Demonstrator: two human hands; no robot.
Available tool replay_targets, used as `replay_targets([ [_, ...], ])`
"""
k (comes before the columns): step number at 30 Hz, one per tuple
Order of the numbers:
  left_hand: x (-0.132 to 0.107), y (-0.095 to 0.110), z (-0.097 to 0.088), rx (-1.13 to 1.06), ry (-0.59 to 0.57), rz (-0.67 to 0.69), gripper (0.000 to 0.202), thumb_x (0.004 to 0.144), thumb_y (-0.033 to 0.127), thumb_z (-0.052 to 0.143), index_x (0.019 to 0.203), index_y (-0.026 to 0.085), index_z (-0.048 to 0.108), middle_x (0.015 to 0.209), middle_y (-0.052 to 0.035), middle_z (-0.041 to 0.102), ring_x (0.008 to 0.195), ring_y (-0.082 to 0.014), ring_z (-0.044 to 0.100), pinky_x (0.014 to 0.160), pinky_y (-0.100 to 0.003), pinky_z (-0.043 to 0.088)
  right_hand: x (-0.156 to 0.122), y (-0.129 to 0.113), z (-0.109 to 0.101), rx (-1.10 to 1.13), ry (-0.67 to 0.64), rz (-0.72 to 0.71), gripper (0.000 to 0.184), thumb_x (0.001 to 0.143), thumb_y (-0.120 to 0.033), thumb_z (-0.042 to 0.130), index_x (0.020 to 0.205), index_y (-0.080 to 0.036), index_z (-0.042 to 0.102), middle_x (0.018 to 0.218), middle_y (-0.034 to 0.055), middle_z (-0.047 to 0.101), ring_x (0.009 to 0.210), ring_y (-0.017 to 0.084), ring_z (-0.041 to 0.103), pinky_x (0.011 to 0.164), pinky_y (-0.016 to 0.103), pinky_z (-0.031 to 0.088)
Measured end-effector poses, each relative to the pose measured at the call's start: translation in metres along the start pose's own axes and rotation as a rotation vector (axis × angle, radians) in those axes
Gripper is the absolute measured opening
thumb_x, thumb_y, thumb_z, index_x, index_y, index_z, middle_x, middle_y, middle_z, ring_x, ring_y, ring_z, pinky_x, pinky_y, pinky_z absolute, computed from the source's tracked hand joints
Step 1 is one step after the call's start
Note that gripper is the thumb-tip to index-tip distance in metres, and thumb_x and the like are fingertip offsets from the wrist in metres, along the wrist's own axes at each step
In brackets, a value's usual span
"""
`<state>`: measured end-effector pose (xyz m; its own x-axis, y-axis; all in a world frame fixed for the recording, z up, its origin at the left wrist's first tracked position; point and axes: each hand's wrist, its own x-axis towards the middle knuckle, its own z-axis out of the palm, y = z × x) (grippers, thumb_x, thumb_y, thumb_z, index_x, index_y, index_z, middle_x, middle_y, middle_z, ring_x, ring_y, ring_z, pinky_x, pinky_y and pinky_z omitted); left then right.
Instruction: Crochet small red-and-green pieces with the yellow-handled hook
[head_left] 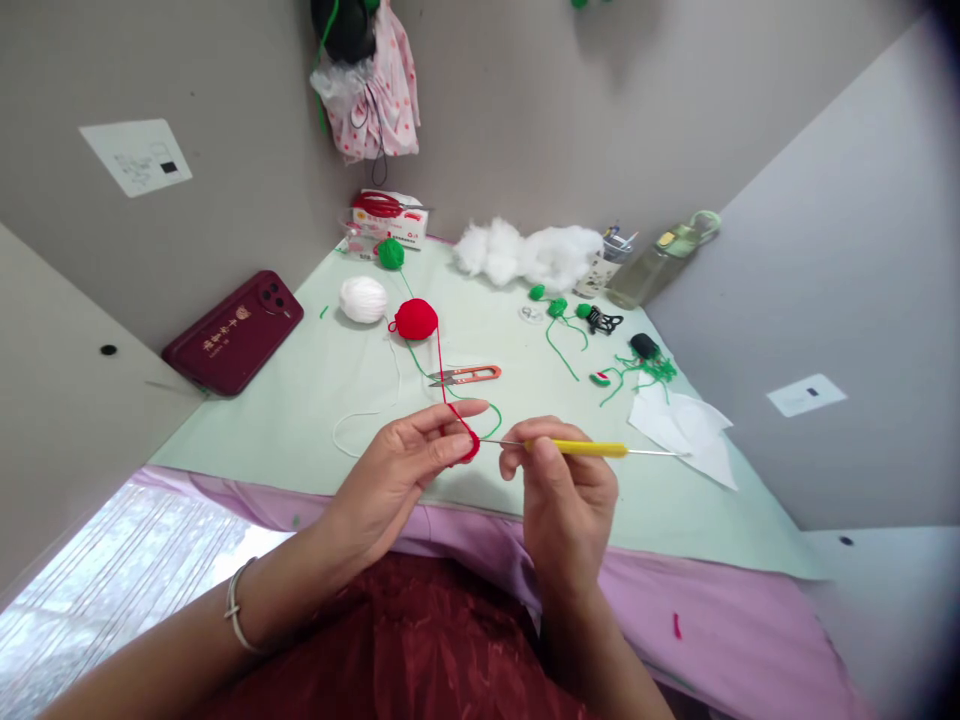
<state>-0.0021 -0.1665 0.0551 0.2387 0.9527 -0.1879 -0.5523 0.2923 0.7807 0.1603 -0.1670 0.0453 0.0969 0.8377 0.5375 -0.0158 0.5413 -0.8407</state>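
Between the thumb and fingers of my left hand (416,445) is a small red crochet piece (470,449), partly covered by the fingertips. Its red strand runs over the fingers and back to a red yarn ball (415,319). My right hand (564,490) is closed round the yellow handle of a crochet hook (581,447). The hook's thin metal tip points left and meets the red piece; the exact contact is too small to tell. Behind my left hand, orange thread snips (474,374) lie on the table, with the red strand crossing above the blades.
A white yarn ball (364,300) and a green yarn ball (391,254) sit at the back left. A maroon phone (234,332) leans on the left wall. White stuffing (525,255), a bottle (652,265) and green crocheted bits (557,307) lie at the back and right.
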Motion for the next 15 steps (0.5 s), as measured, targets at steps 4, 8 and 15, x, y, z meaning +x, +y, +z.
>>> replay_targets([
  [4,-0.001,-0.003,0.008,0.034,0.008,0.121,0.044,0.08,0.024,0.089,0.123,0.027,0.081,0.082,0.0025,0.07,0.085,-0.0149,0.063,0.091,-0.03,0.049,-0.007,0.012,0.005,-0.352,-0.057,-0.307,0.025,0.098,-0.011,0.065,0.111,-0.028,0.078,0.098,0.005,0.075,0.084,0.018,0.072,0.07,0.032,0.06],
  [8,0.003,-0.003,0.005,-0.124,-0.054,-0.1,0.037,0.08,0.026,0.089,0.116,0.02,0.083,0.089,-0.0024,0.073,0.087,-0.0151,0.063,0.09,-0.029,0.05,-0.009,0.02,0.004,-0.479,-0.01,-0.499,0.033,0.095,-0.006,0.066,0.119,-0.027,0.077,0.104,0.0073,0.076,0.092,0.02,0.073,0.075,0.034,0.061],
  [15,0.003,-0.004,-0.001,-0.009,0.031,0.075,0.043,0.086,0.022,0.084,0.129,0.027,0.078,0.084,0.0027,0.066,0.081,-0.011,0.058,0.087,-0.024,0.048,-0.002,0.008,0.005,-0.147,0.006,-0.099,0.022,0.103,-0.014,0.057,0.103,-0.025,0.077,0.086,0.0019,0.072,0.071,0.015,0.067,0.065,0.032,0.058],
])
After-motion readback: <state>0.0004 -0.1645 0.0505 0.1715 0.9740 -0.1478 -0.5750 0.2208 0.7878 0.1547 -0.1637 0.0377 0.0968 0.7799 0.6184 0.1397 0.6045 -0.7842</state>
